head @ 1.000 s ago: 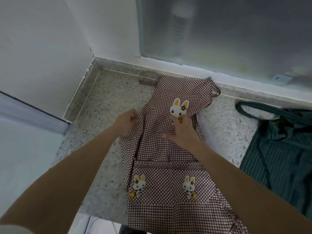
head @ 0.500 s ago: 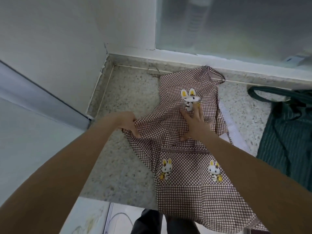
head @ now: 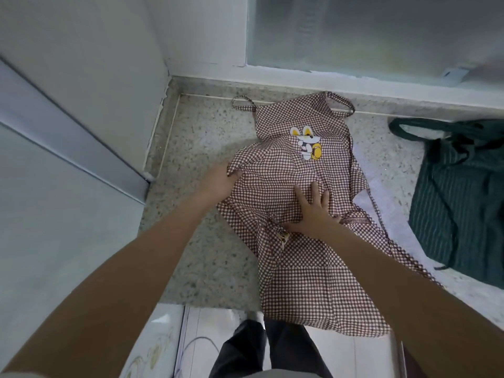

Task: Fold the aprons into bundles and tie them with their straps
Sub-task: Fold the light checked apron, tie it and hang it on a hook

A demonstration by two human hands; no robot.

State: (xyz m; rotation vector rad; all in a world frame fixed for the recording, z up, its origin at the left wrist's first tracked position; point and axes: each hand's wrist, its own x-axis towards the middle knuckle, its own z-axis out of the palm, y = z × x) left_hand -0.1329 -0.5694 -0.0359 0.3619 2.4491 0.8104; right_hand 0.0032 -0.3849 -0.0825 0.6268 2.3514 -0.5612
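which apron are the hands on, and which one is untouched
Both hands work the brown checked apron with the rabbit print; the dark green striped apron lies apart at the right, untouched.

A brown-and-white checked apron (head: 300,203) bore a white-and-yellow rabbit (head: 306,141); right of it lay a dark green striped apron (head: 461,203), both on speckled grey stone counter (head: 207,148).

Bare forearms (head: 114,290), dark trousers (head: 267,350) below.

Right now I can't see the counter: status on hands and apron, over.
Left hand grips checked apron edge, folding inward. Right hand flat, pressing its middle. Straps untied. Green apron lies apart, right.
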